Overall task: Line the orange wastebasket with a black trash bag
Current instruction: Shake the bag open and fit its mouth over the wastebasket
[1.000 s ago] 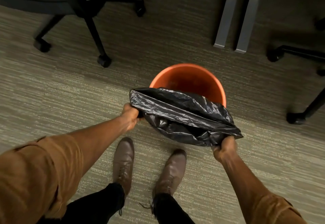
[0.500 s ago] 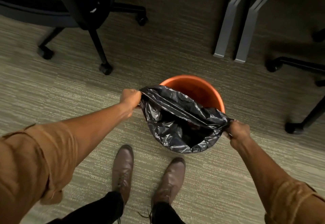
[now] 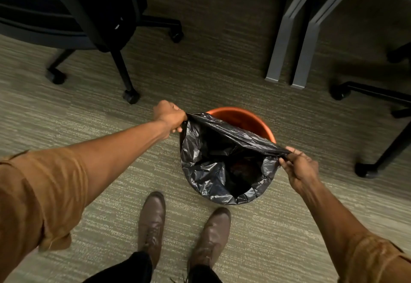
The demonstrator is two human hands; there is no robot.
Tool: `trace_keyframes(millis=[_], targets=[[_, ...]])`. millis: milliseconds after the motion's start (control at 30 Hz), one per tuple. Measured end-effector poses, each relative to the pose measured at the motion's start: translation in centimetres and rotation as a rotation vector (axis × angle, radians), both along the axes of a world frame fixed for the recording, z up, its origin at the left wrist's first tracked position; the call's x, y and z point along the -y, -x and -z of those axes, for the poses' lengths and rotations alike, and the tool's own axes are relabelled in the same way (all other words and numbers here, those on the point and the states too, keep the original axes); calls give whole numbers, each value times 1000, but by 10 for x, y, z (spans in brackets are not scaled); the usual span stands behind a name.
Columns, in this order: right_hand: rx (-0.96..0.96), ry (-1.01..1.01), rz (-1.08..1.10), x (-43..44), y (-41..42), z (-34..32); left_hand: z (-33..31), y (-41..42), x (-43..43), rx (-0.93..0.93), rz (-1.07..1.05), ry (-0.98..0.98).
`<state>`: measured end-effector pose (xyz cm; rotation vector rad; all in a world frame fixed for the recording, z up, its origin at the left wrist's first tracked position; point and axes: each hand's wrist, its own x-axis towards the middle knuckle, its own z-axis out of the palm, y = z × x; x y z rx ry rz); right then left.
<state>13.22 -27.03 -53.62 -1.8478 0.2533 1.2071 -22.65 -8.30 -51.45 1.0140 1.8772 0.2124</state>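
The left hand [image 3: 170, 117] and right hand [image 3: 298, 166] each pinch the edge of the black trash bag [image 3: 206, 162], stretched over the orange wastebasket [image 3: 246, 119] on the floor. The bag looks thin, light and slippery, so grip its edge.

Both hands stretch black bag [image 3: 206, 162] over orange wastebasket [image 3: 244, 119].
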Motion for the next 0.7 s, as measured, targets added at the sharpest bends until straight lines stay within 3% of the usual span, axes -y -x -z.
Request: trace_keyframes(millis=[200,400,700], targets=[[143,-25,-280,-3,0,-1,-5,-7,-2,-60,-30,18],[196,-81,-386,-25,1,-8,-14,-24,-6,-102,224,-123],[155,-21,-121,-40,-6,2,-2,-31,-14,-133,232,-146]])
